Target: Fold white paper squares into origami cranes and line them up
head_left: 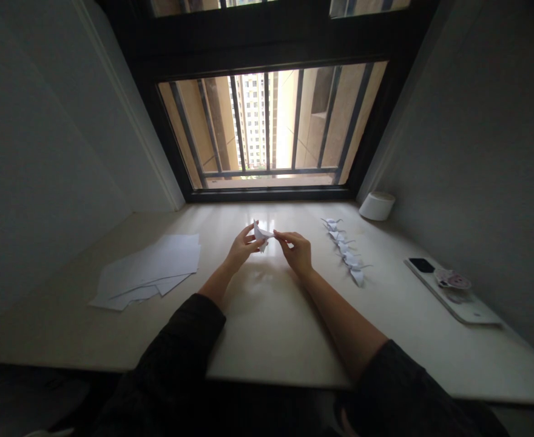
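Between my two hands, above the middle of the sill, is a white folded paper crane (261, 233). My left hand (241, 247) grips its body, thumb in front and fingers behind. The fingertips of my right hand (298, 250) pinch a thin pointed end on the crane's right side. One wing points up and another part points down below my left thumb. To the right of my hands, a slanting row of several finished paper cranes (345, 247) stands on the sill.
Loose white paper sheets (155, 264) lie overlapping at the left. A phone in a pale case (458, 297) with a decorated grip rests at the right. A white rounded object (377, 206) stands in the far right corner. Behind is a dark-framed window (271, 195) with bars outside.
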Demonstrator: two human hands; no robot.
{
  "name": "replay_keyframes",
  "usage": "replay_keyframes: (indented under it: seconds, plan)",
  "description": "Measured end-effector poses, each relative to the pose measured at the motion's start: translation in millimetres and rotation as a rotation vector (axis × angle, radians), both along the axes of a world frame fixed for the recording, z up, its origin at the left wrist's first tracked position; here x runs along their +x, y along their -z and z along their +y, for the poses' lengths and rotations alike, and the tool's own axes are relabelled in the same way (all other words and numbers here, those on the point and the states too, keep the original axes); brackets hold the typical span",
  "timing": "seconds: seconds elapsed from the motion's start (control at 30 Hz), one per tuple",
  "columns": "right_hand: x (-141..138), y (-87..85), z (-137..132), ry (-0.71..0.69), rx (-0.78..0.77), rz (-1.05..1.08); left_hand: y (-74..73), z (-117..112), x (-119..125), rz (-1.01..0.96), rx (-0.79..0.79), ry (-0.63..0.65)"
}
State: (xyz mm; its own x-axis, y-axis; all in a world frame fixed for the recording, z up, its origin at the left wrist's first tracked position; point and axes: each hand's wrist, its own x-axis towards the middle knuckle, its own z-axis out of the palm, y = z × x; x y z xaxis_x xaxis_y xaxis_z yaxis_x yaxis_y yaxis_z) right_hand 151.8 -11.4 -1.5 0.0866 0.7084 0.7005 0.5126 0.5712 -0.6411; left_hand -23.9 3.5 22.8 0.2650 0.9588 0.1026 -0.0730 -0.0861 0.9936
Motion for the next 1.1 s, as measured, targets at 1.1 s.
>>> replay_keyframes:
  seconds: [1.1]
  plan:
    - [-2.8, 1.2, 2.4, -0.114, 0.004, -0.05, 6.4, 0.5, 2.9, 0.103, 0.101, -0.041]
